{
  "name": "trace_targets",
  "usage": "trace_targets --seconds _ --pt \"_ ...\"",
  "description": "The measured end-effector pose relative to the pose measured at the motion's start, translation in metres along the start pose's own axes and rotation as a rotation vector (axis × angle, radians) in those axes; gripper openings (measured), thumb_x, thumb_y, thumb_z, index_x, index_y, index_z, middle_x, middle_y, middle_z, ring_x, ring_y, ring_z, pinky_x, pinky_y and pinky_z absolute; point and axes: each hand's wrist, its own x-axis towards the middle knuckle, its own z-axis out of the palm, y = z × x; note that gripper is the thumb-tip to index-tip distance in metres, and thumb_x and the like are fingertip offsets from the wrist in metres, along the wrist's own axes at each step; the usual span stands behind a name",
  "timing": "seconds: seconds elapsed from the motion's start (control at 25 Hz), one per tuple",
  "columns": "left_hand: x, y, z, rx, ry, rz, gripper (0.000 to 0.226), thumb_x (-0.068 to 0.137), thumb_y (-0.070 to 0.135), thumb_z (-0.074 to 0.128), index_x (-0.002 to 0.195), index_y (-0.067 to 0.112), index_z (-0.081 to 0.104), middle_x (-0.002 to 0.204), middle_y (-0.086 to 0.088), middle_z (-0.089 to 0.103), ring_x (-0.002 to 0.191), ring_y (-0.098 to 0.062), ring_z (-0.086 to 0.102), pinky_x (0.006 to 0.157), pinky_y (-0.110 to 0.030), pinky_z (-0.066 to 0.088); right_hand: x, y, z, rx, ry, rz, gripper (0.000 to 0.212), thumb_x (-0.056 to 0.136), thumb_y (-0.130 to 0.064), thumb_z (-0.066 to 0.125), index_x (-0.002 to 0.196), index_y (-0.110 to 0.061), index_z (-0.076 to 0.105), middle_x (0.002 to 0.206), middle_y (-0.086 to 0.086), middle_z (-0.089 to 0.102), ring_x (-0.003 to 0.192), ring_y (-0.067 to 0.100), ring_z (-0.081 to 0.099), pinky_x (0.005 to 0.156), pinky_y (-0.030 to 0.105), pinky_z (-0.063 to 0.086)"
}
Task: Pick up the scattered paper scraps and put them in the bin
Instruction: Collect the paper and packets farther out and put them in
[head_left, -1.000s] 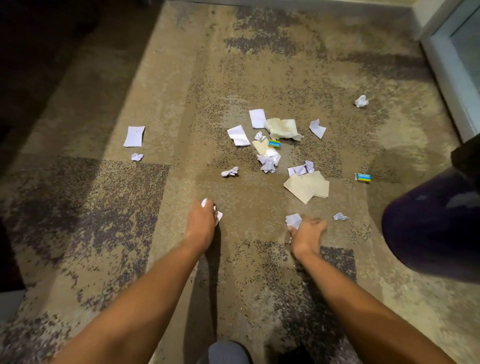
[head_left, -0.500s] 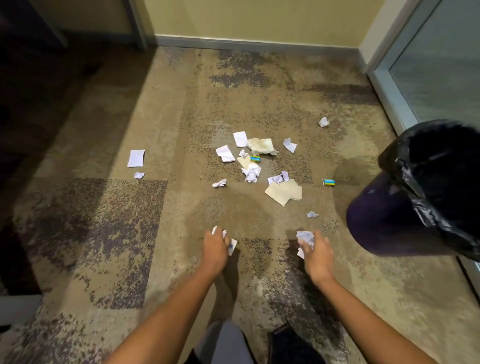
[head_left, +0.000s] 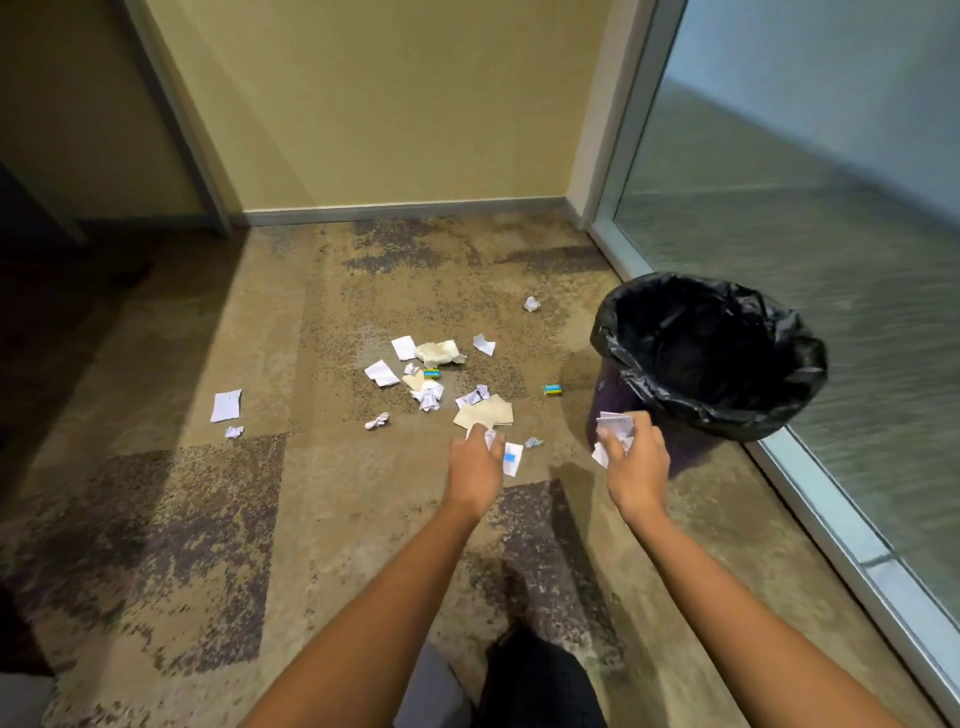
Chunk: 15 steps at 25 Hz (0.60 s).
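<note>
Hands closed on paper scraps, left (head_left: 475, 462), right (head_left: 636, 457), fingers hidden, bin (head_left: 649, 426) interior black, unreadable.

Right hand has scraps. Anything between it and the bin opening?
Nothing visible. The right hand holds its scraps just short of the bin, near its closest rim. The liner is folded over the rim and the mouth is open. The hand appears lower than the rim, so it probably needs a short lift first.
</note>
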Motion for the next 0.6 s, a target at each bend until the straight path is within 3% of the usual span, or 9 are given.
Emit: trace_targets --seconds 0.08,0.16,0.24,0.32,0.44,0.52,0.56,0.6 --pt "-0.003 0.043 0.006 -0.047 -0.044 0.007 0.036 0.099 0.029 0.040 0.120 0.002 0.051 0.122 -0.027 0.054 0.109 -0.039 0.052 0.074 -0.030 0.032 0.010 -0.006 -0.023 0.030 0.073 0.018 0.020 0.090 -0.014 0.061 0.102 0.001 0.054 0.102 0.023 0.054 0.083 0.028 0.048 0.063 0.024 0.022" --pt "-0.001 0.088 0.015 -0.057 -0.101 -0.008 0.042 0.100 0.031 0.038 0.129 0.004 0.046 0.131 -0.024 0.049 0.118 -0.038 0.048 0.091 -0.033 0.038 0.027 -0.015 -0.046 0.066 0.141 0.027 0.022 0.089 -0.014 0.062 0.101 0.002 0.054 0.102 0.024 0.054 0.090 0.034 0.052 0.066 0.023 0.024" --pt "0.003 0.135 0.023 -0.111 -0.155 0.000 0.041 0.099 0.032 0.038 0.128 0.004 0.048 0.131 -0.023 0.049 0.117 -0.039 0.051 0.099 -0.038 0.043 0.047 -0.024 -0.070 0.087 0.209 0.016 0.024 0.090 -0.016 0.061 0.103 0.002 0.053 0.104 0.025 0.054 0.093 0.035 0.053 0.068 0.024 0.026" --pt "0.012 0.176 0.032 -0.188 -0.203 0.006 0.037 0.098 0.025 0.038 0.118 0.000 0.056 0.125 -0.023 0.056 0.112 -0.039 0.055 0.093 -0.038 0.047 0.069 -0.033 -0.087 0.113 0.252 0.090 0.028 0.092 -0.019 0.058 0.109 0.002 0.050 0.110 0.026 0.053 0.099 0.036 0.053 0.071 0.025 0.028" --pt "0.031 0.220 0.053 -0.468 -0.281 -0.102 0.039 0.090 0.025 0.047 0.118 -0.001 0.057 0.124 -0.022 0.058 0.096 -0.036 0.062 0.064 -0.028 0.056 0.115 -0.033 -0.099 0.320 0.281 0.411 0.038 0.090 -0.020 0.054 0.123 -0.003 0.045 0.127 0.023 0.051 0.108 0.035 0.054 0.079 0.032 0.043" --pt "0.044 0.231 0.063 -0.723 -0.362 -0.210 0.056 0.083 0.038 0.059 0.127 0.005 0.050 0.130 -0.016 0.052 0.111 -0.036 0.057 0.069 -0.033 0.056 0.147 -0.022 -0.105 0.669 0.224 0.591 0.047 0.086 -0.019 0.054 0.130 -0.007 0.041 0.131 0.020 0.052 0.092 0.031 0.061 0.063 0.036 0.052" --pt "0.039 0.238 0.058 -0.810 -0.404 -0.253 0.066 0.082 0.045 0.061 0.134 0.009 0.043 0.137 -0.011 0.044 0.121 -0.037 0.050 0.075 -0.039 0.055 0.156 -0.021 -0.109 0.789 0.182 0.647 0.047 0.088 -0.020 0.053 0.132 -0.009 0.041 0.131 0.018 0.054 0.083 0.029 0.061 0.060 0.039 0.053" --pt "0.039 0.241 0.058 -0.864 -0.463 -0.300 0.073 0.085 0.052 0.058 0.142 0.013 0.034 0.144 -0.008 0.035 0.128 -0.038 0.043 0.081 -0.045 0.052 0.155 -0.028 -0.114 0.883 0.134 0.688 0.044 0.092 -0.023 0.051 0.133 -0.010 0.041 0.132 0.016 0.053 0.082 0.030 0.061 0.068 0.047 0.054"
